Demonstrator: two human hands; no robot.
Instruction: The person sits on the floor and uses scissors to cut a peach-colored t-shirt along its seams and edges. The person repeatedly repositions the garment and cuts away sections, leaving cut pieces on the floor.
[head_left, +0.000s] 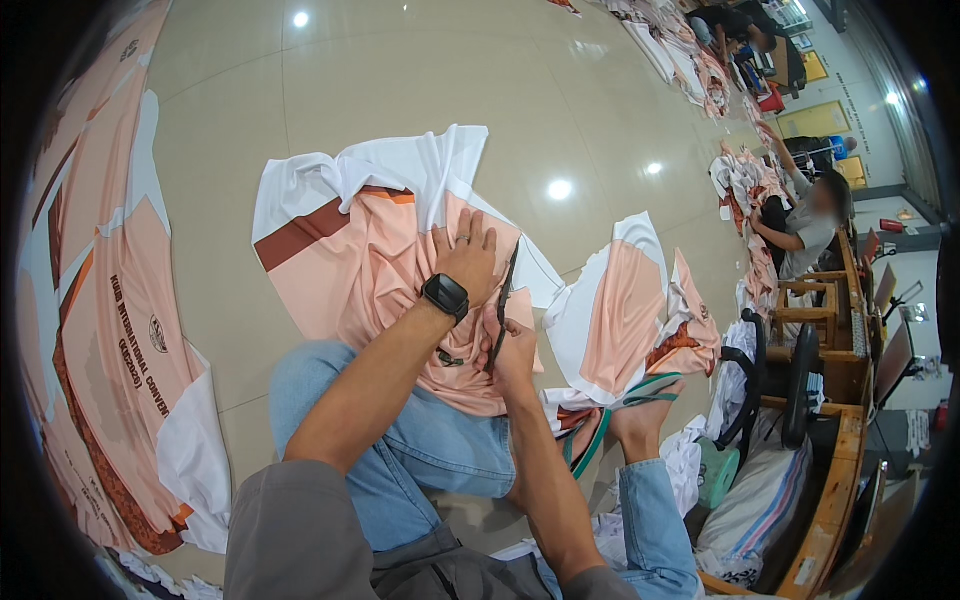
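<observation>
A peach and white piece of printed fabric [385, 240] with a dark brown band lies rumpled across my lap and the floor in front of me. Pressed flat on it is my left hand [468, 258], fingers spread, a black watch on the wrist. My right hand [512, 352] grips a pair of dark scissors [507, 285], their blades pointing away from me along the fabric's right side. The scissor handles are partly hidden by my fingers. Just right of the scissors, a white flap of cloth [537, 275] extends over the floor.
Long printed peach panels [140, 290] cover the floor at left. Cut pieces [625, 310] lie to the right by my sandalled foot [645, 420]. Beyond are a woven sack [755, 500], a wooden frame [845, 490] and a seated person [812, 235] among fabric heaps; another person is farther back.
</observation>
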